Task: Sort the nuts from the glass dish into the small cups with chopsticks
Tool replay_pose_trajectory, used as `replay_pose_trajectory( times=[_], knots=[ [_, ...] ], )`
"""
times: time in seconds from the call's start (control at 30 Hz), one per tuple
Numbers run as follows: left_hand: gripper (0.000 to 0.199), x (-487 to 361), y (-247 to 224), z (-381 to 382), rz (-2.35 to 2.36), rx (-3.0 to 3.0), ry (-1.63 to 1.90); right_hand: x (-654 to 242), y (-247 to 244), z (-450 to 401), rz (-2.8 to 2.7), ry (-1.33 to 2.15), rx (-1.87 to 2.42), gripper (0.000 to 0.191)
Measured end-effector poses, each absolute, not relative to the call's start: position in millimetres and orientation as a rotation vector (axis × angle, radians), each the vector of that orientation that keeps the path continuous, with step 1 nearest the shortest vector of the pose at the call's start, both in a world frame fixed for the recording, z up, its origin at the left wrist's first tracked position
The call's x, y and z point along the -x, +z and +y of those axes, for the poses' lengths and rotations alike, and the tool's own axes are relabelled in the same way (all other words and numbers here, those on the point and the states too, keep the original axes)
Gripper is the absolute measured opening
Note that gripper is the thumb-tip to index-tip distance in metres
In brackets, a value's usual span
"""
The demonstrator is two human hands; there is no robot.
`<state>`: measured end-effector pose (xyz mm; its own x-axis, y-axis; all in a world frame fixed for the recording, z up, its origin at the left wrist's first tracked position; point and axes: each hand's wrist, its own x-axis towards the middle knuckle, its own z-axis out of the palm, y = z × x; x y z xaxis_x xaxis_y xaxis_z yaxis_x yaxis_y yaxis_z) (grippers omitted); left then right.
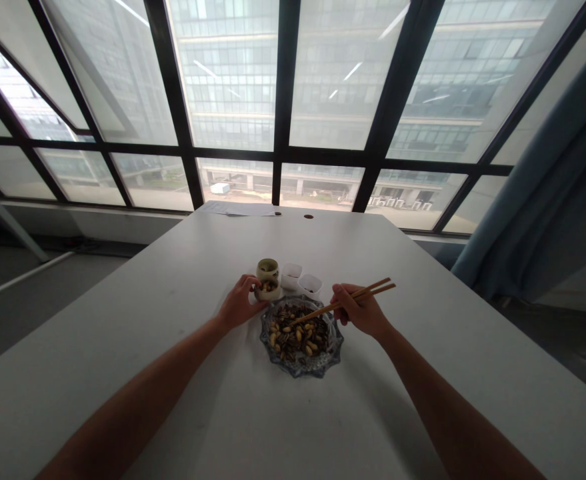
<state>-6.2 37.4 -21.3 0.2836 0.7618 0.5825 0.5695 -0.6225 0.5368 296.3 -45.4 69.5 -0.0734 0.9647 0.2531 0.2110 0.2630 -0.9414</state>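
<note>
My right hand [357, 309] is closed around a pair of wooden chopsticks [325, 309]. Their tips reach into a scalloped glass bowl [337, 357], among dark striped seeds [293, 347] and several pale yellow nuts [309, 348]. Whether the tips pinch a nut is too small to tell. At the bowl's upper left, my left hand [243, 301] grips the side of a small cup [269, 295] with some nuts in it. Right behind that one stands a second small greenish cup [267, 265]. Two small white dishes [291, 275] sit to the right of the cups, with a few dark bits in the nearer one.
Everything stands on a white table [183, 373]. At its far edge lie sheets of paper [237, 209] and two small dark round spots [309, 216]. Large black-framed windows rise behind it. A blue curtain [537, 153] hangs at the right.
</note>
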Motion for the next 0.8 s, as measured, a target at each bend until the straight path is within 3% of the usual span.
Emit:
replay_pose_trajectory(
  times=[0.43,0.8],
  knots=[
    [0.038,6.5,-20.8,37.2,1.239,-2.304,1.247,-295.7,68.0,-44.3,-1.462,0.979,1.134,0.062],
    [0.041,8.1,-23.4,40.2,1.287,-2.288,1.223,-306.6,57.9,-25.4,-1.024,1.04,0.979,0.06]
  ],
)
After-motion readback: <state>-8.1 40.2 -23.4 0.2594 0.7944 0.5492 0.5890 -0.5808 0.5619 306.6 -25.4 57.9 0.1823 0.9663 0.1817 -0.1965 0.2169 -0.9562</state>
